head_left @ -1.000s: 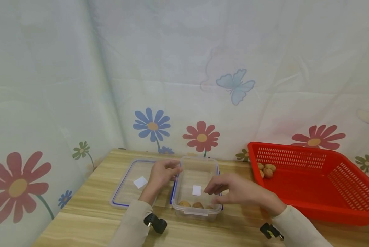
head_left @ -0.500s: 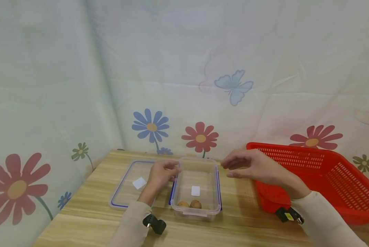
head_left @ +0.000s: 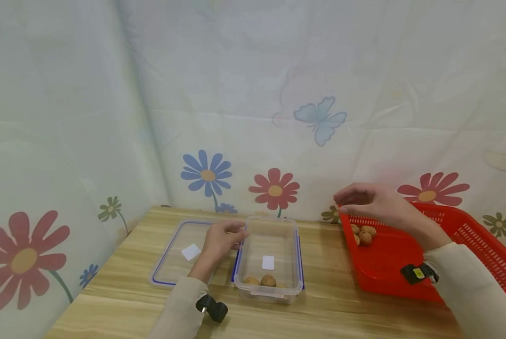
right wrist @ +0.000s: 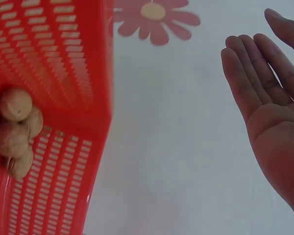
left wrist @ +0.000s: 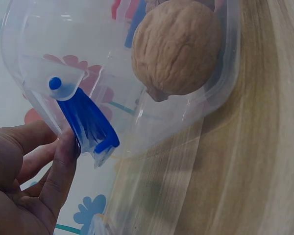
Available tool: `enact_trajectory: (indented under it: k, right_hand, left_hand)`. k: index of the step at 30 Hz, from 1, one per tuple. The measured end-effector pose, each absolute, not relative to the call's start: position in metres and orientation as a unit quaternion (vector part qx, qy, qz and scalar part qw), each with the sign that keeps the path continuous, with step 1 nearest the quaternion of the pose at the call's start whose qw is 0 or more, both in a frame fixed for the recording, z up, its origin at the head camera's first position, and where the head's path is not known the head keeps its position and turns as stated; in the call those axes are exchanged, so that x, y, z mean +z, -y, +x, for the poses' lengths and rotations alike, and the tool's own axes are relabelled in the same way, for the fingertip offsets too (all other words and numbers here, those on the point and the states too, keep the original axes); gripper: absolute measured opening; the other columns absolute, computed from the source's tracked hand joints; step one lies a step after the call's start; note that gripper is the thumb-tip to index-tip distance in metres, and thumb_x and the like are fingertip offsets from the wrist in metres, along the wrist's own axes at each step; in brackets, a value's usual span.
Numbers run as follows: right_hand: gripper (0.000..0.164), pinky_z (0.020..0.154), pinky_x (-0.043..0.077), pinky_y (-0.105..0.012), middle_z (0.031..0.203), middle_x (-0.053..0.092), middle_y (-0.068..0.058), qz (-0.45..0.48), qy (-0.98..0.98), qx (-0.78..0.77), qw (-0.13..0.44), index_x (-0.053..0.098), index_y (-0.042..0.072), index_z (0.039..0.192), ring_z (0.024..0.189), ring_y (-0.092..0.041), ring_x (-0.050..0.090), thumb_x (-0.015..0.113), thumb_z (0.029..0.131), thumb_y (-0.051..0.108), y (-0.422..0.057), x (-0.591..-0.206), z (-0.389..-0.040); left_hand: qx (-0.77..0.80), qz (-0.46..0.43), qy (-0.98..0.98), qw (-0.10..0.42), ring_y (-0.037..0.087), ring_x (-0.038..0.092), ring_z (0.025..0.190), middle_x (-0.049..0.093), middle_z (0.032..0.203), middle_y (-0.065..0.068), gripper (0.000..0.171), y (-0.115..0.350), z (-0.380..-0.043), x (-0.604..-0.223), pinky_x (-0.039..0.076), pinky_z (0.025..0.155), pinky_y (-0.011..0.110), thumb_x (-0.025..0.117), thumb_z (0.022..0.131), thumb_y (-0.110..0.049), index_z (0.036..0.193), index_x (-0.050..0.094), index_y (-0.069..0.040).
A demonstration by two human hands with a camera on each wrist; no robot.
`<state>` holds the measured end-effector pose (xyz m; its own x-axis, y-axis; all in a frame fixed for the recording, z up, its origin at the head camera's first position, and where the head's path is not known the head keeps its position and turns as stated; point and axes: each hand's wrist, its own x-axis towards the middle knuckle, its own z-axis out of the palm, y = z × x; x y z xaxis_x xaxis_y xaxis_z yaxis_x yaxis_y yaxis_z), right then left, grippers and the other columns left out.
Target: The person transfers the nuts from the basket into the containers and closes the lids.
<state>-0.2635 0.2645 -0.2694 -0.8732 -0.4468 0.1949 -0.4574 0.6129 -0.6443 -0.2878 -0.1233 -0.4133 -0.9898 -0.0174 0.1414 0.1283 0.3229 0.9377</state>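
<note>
A clear plastic food container (head_left: 268, 293) with blue-trimmed side latches stands on the table. Several walnuts (head_left: 268, 281) lie at its near end; in the left wrist view one walnut (left wrist: 179, 46) shows large through the wall. My left hand (head_left: 220, 240) holds the container's left edge, finger and thumb at the rim beside the blue latch (left wrist: 90, 120). Raised over the left rim of the red basket (head_left: 388, 263), my right hand (head_left: 375, 205) holds nothing, its fingers extended. Several more walnuts (head_left: 365, 236) are gathered in that basket's left corner.
A clear lid (head_left: 172, 256) with a blue seal lies flat left of the container, partly behind the left forearm. White labels sit on lid and container. A flower-printed curtain (head_left: 236, 94) hangs directly behind the wooden table (head_left: 121, 301).
My right hand has moved from over the container rightward and up to the red basket. The walnuts at the container's near end have shifted slightly. My left hand has stayed in place.
</note>
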Motion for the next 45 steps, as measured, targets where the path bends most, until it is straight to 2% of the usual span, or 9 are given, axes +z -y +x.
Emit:
enact_trajectory:
  k: [5,11,17,23,30,38,45]
  right_hand:
    - [0.046,0.095,0.061,-0.037,0.130,0.073,-0.011,0.216,0.914,0.344,0.012,0.068,0.010,0.139,0.116,-0.030,0.069,0.078,0.099,0.030,-0.284,-0.272,-0.276]
    - [0.045,0.100,0.059,-0.052,0.132,0.072,-0.012,0.200,0.924,0.325,0.024,0.067,0.008,0.139,0.118,-0.032,0.068,0.078,0.100,0.028,-0.305,-0.281,-0.290]
    - [0.051,0.102,0.057,-0.058,0.134,0.070,-0.017,0.181,0.928,0.326,0.015,0.065,0.004,0.141,0.118,-0.036,0.068,0.078,0.100,0.033,-0.323,-0.294,-0.300]
    - [0.056,0.102,0.056,-0.061,0.137,0.068,-0.022,0.163,0.931,0.327,-0.014,0.062,0.000,0.143,0.118,-0.038,0.067,0.079,0.099,0.030,-0.338,-0.310,-0.311]
    - [0.051,0.098,0.059,-0.056,0.136,0.067,-0.023,0.153,0.930,0.331,-0.049,0.064,-0.001,0.140,0.116,-0.035,0.065,0.080,0.098,0.023,-0.352,-0.329,-0.319]
    - [0.053,0.100,0.057,-0.061,0.134,0.069,-0.023,0.147,0.928,0.328,-0.096,0.064,-0.003,0.140,0.117,-0.037,0.065,0.082,0.095,0.019,-0.359,-0.344,-0.321]
    - [0.049,0.099,0.058,-0.060,0.130,0.071,-0.021,0.156,0.929,0.317,-0.114,0.068,-0.003,0.136,0.113,-0.033,0.067,0.083,0.093,0.015,-0.361,-0.354,-0.323]
  left_hand:
    - [-0.584,-0.034,0.809,0.063,0.026,0.076,0.080,0.077,0.103,0.015,0.032,0.123,-0.287,-0.413,0.067,0.071,0.036,0.081,0.095,-0.009,0.123,0.075,0.004]
    - [-0.585,-0.032,0.808,0.062,0.026,0.076,0.080,0.077,0.103,0.015,0.031,0.123,-0.288,-0.415,0.066,0.071,0.036,0.080,0.095,-0.007,0.123,0.075,0.004]
    - [-0.580,-0.031,0.811,0.064,0.025,0.076,0.081,0.077,0.105,0.015,0.031,0.123,-0.289,-0.415,0.066,0.072,0.036,0.079,0.095,-0.007,0.124,0.075,0.003]
    - [-0.579,-0.029,0.812,0.063,0.025,0.076,0.081,0.077,0.107,0.016,0.031,0.123,-0.288,-0.414,0.067,0.072,0.036,0.080,0.095,-0.008,0.124,0.075,0.003]
    - [-0.573,-0.027,0.817,0.063,0.025,0.075,0.083,0.076,0.108,0.016,0.033,0.123,-0.286,-0.413,0.066,0.073,0.037,0.080,0.095,-0.010,0.125,0.075,0.002]
    - [-0.574,-0.030,0.816,0.062,0.023,0.075,0.082,0.076,0.107,0.015,0.032,0.123,-0.287,-0.414,0.066,0.072,0.036,0.079,0.096,-0.009,0.125,0.075,0.002]
    - [-0.573,-0.030,0.817,0.062,0.023,0.075,0.082,0.076,0.107,0.015,0.031,0.123,-0.288,-0.415,0.066,0.073,0.036,0.079,0.096,-0.008,0.125,0.075,0.002]
